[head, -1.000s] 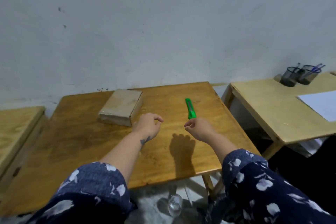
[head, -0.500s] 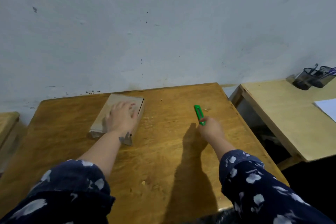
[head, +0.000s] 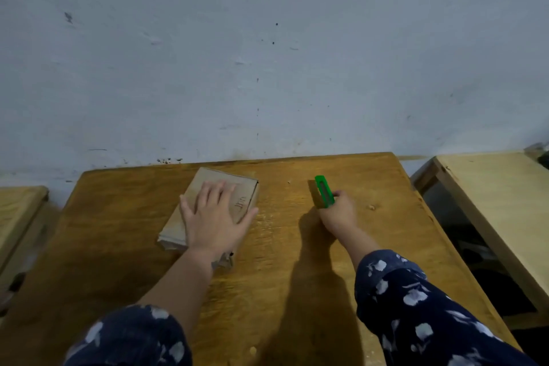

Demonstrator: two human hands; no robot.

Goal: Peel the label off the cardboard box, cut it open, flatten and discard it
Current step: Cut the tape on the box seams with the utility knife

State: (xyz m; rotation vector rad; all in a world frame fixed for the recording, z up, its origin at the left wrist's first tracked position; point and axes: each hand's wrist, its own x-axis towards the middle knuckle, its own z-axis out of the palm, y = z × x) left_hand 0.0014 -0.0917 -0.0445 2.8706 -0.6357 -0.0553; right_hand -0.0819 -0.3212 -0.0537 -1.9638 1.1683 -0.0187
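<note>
Cardboard box [head: 208, 211] sits centre-left on the wooden table [head: 118, 217]. Left hand [head: 215, 217] lies flat, fingers spread, likely pinning it. Right hand [head: 338, 211], right of centre, is closed around the green cutter [head: 324, 191], presumably readying it.

Matt brown cardboard box [head: 208, 205] is sitting on a worn wooden table [head: 124, 217]; the green cutter [head: 323, 192] is looking like glossy plastic.

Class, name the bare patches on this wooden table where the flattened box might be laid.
Free: the strip of table left of the cardboard box, and the gap between the left hand and right hand. Crowded: around the green cutter and the box itself.
</note>
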